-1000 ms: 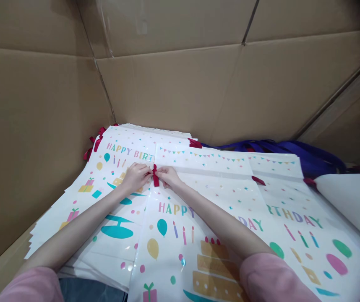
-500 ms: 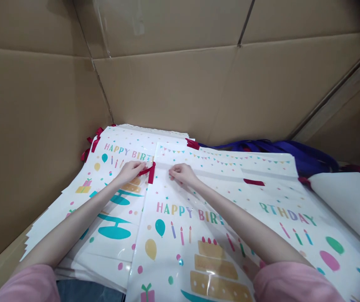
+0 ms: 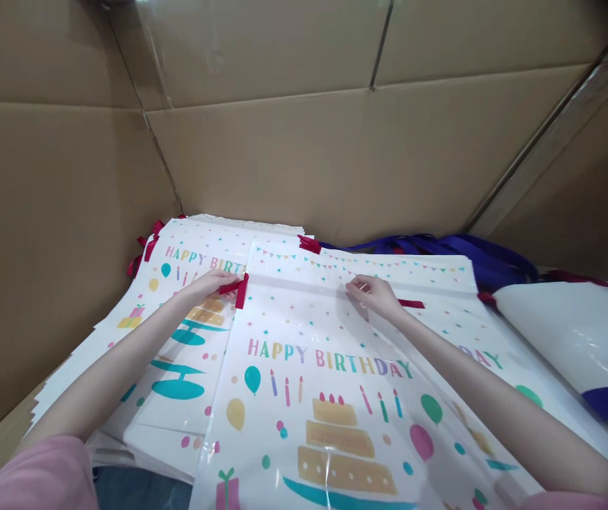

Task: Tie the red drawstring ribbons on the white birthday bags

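Note:
A white gift bag [image 3: 283, 315] printed "HAPPY BIRTHDAY" with a tiered cake, candles and balloons lies flat in front of me. At its upper left edge my left hand [image 3: 217, 285] is closed on a red ribbon [image 3: 241, 291], its fingertips partly hidden behind the ribbon. Above the lettering, my right hand [image 3: 372, 294] is held over the bag's upper right part with thumb and fingers pinched together; I cannot make out what, if anything, is between them. Another red ribbon [image 3: 411, 304] lies just right of that hand, partly hidden by the wrist.
A stack of similar printed bags [image 3: 139, 283] spreads at the left, with red ribbons [image 3: 151, 244] along its edge. Dark blue ribbons [image 3: 431, 248] lie behind. White bags [image 3: 553, 319] rest at the right. Cardboard walls [image 3: 293, 156] rise at the back and sides.
My right hand has moved right across the upper part of the bag, and the full lettering now shows. My left hand stays at the red ribbon. The view has shifted slightly right.

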A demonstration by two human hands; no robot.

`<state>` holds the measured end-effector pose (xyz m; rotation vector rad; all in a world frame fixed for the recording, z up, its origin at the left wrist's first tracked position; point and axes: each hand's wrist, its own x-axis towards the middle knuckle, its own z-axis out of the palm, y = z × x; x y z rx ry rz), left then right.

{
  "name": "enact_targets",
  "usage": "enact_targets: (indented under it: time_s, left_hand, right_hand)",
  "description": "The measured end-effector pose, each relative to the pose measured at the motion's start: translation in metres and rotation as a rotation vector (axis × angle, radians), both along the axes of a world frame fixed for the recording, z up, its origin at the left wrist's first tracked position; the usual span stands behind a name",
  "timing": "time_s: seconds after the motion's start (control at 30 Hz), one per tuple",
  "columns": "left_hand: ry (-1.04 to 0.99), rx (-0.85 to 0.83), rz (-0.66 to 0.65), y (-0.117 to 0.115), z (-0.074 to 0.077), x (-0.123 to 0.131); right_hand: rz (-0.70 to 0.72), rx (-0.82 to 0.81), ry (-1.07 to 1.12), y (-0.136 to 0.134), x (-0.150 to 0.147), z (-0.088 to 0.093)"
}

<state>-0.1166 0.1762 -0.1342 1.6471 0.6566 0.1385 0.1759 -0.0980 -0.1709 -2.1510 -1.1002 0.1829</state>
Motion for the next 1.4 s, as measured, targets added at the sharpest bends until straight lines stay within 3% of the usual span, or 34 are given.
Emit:
enact_targets:
  time_s: [0.27, 0.37, 0.47, 0.63, 0.83, 1.03, 1.4]
  left_hand:
    - [-0.062, 0.159, 0.035, -0.015, -0.011, -0.001]
    - [-0.038, 0.181, -0.008, -0.009, -0.01, 0.0]
    - [-0.01, 0.244, 0.012, -0.004, -0.008, 0.006]
    - [-0.02, 0.341, 0.168, -0.012, -0.002, 0.024]
    - [0.023, 0.341, 0.194, -0.017, 0.006, 0.026]
    - [0.052, 0.244, 0.194, -0.002, 0.0, 0.016]
    - [0.098, 0.203, 0.176, 0.018, -0.011, 0.014]
  right_hand:
    - [-0.208, -0.016, -0.062, -0.039, 0.064, -0.01]
    - [-0.278, -0.138, -0.06, -0.053, 0.09, -0.015]
    - [-0.221, -0.271, 0.017, -0.061, 0.108, -0.021]
    - [-0.015, -0.387, 0.102, -0.066, 0.115, -0.023]
    - [0.123, -0.434, 0.158, -0.068, 0.115, -0.009]
    - [0.08, -0.402, 0.294, -0.075, 0.126, 0.0]
    - [-0.04, -0.291, 0.453, -0.087, 0.153, -0.021]
